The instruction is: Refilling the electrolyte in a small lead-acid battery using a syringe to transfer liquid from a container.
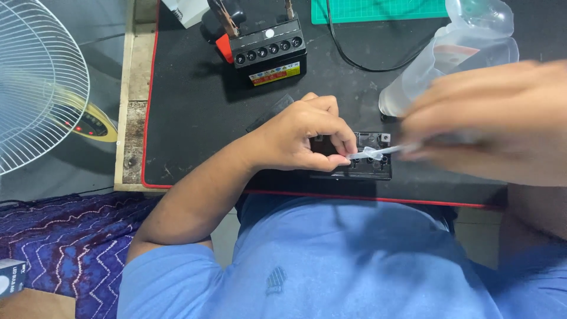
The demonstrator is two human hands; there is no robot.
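mat: black, red edge
cutting mat: green grid
cloth: purple, zigzag lines
shirt: blue
fan: white

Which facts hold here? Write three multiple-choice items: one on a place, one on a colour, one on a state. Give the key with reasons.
1. Where is the fan relative to the table? A right of it; B left of it; C on it.
2. What colour is the cutting mat? A red; B green; C blue.
3. What is the left hand doing? A lying flat and open; B resting as an empty fist; C pinching the tube.

Key: B, its grille lies past the table's left edge; B, a green gridded sheet lies at the top; C, thumb and finger close on the clear tube.
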